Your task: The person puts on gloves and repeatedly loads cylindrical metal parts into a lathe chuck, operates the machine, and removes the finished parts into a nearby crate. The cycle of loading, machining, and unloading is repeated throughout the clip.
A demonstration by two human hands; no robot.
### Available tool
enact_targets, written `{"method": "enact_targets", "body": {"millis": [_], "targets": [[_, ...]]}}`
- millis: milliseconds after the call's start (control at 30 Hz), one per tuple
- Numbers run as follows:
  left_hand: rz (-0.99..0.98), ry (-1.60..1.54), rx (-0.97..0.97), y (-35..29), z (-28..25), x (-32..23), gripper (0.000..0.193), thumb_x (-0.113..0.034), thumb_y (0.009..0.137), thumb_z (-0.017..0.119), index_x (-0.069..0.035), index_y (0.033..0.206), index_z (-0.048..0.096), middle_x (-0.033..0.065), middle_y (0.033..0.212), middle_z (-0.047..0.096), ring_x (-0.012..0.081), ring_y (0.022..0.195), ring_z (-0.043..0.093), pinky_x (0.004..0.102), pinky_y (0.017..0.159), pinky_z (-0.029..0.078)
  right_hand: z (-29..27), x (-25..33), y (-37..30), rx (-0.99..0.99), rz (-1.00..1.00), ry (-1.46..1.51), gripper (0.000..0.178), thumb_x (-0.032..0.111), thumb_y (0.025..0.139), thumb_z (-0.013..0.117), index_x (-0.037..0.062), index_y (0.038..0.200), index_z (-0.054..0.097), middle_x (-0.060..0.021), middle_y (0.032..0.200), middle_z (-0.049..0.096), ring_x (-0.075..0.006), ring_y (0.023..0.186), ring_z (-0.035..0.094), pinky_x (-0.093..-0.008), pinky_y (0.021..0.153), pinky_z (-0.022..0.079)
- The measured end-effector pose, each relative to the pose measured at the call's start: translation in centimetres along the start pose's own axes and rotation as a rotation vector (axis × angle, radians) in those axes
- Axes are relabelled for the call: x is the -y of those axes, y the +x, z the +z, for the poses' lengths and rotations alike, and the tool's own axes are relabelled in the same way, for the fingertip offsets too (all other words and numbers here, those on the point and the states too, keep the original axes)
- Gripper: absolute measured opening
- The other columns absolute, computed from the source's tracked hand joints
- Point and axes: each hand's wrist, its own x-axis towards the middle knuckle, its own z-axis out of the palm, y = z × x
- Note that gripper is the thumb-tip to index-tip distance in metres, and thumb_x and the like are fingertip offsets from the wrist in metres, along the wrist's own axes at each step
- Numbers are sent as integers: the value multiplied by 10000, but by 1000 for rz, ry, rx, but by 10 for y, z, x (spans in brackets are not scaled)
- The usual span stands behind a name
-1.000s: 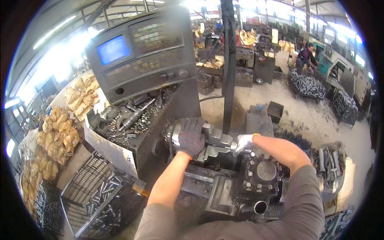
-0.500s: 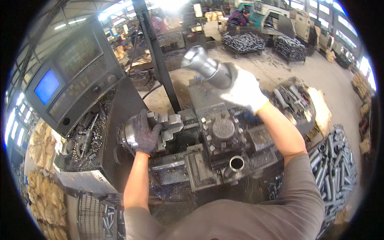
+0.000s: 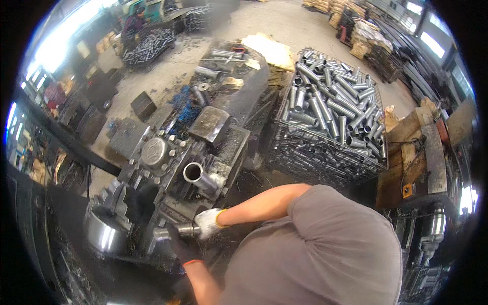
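A shiny metal tube [image 3: 188, 229] lies crosswise low in front of me, held in both hands. My right hand [image 3: 207, 223], in a white glove, is closed round its right end. My left hand [image 3: 182, 246], in a dark glove, grips it nearer the left end, fingers partly hidden. Just beyond and to the left is the lathe's chuck [image 3: 105, 227], its stepped jaws bare of any workpiece. A second tube [image 3: 201, 179] stands tilted beside the tool post [image 3: 154, 152], its open end up.
To the right stands a wire basket [image 3: 315, 152] heaped with metal tubes. Loose tubes and tools lie on the tray [image 3: 239, 84] at the machine's far end. A dark metal block [image 3: 209, 124] sits behind the tilted tube. Cardboard [image 3: 267, 50] lies beyond.
My view has swung right. My right hand has come down with the tube from above the machine. My left hand has left the chuck and now grips the tube too.
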Motion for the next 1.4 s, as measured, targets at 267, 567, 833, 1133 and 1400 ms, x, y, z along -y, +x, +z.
{"method": "enact_targets", "body": {"millis": [267,567,833,1133,1400], "targets": [[-11,170,-74,7,-20,10,918,-786,997,503,-139,1642,417,166,1650,434,385,1472,466,571,1199,433,-15,-59,-37,-50,-182,395,550,495,854,738,-49,781,703,-199,685,671,-277,609,595,-481,616,500],[-65,110,-80,0,-29,7,779,-629,1025,561,-157,1629,424,111,1638,441,309,1507,421,546,1237,346,-203,-281,-344,-467,777,7,706,570,727,802,-67,1031,778,-238,928,779,-319,826,764,-411,817,618],[-65,116,-102,-5,-17,9,779,-612,1021,574,-159,1635,417,102,1639,439,308,1503,420,540,1235,348,-334,-512,-286,-1053,1111,154,799,640,845,675,48,1381,696,-275,1308,719,-399,1256,688,-434,1124,505],[-176,-147,-241,-12,-5,-2,698,-536,1051,556,-157,1627,447,99,1674,394,319,1521,375,535,1238,353,-280,-330,-198,-1064,991,-325,621,436,1005,605,-17,1430,579,-253,1068,781,-394,1012,773,-471,893,608],[79,27,-167,-62,9,-15,918,-683,884,778,-98,1545,526,122,1353,648,264,1148,691,397,968,603,-131,-40,-49,-603,-110,55,809,502,764,894,78,1404,637,-177,1166,775,-332,1019,777,-407,902,626]]}}
